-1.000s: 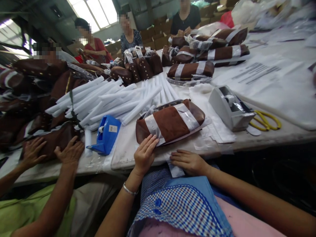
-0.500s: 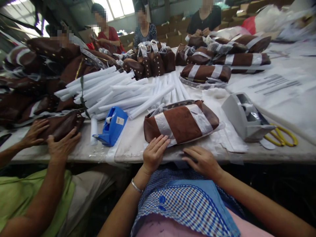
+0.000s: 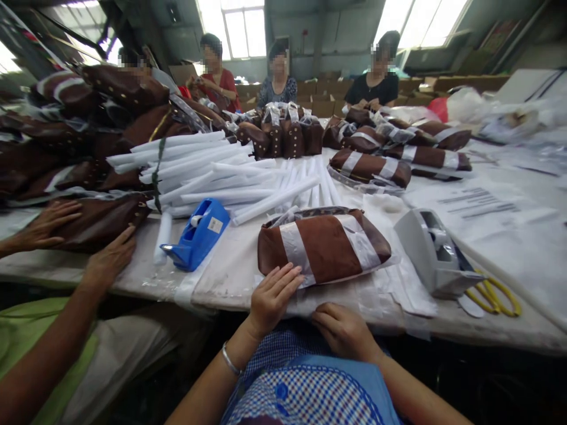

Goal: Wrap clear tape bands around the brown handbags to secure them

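A brown suede bag (image 3: 325, 246) wrapped in two white paper bands lies on the white table (image 3: 230, 265) in front of me. My left hand (image 3: 273, 297) rests flat on its near left corner, fingers spread, over a sheet of clear plastic. At the table's front edge, just below the bag, my right hand (image 3: 342, 329) has its fingers curled on the plastic sheet's edge.
A blue tape dispenser (image 3: 197, 234) sits left of the bag, a grey one (image 3: 436, 254) and yellow scissors (image 3: 498, 295) right. White paper rolls (image 3: 230, 174) and piles of brown bags (image 3: 385, 153) fill the far table. A co-worker's hands (image 3: 104, 265) press another bag at left. Other people sit opposite.
My view has tilted up. My right hand has slid back toward me to the table's edge. My left hand stays on the bag's corner. The co-worker's hands shifted a little.
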